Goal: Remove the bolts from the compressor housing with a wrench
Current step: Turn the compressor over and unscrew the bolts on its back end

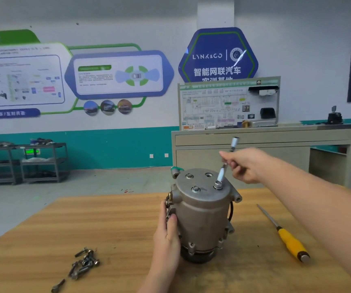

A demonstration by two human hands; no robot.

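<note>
Wooden table (117, 225) with a few things on it.
A grey metal compressor (202, 214) stands upright near the middle; a heap of loose bolts (83, 263) lies at the front left, and a yellow-handled screwdriver (286, 235) lies at the right, well apart.

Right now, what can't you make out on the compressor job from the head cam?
- Bolt under the wrench socket: covered by it.
- Right hand grip on the wrench shaft: motion-blurred.
- Far side of the compressor housing: faces away; left hand covers part of its near left flank.
- Count of loose bolts: piled, too small.
</note>
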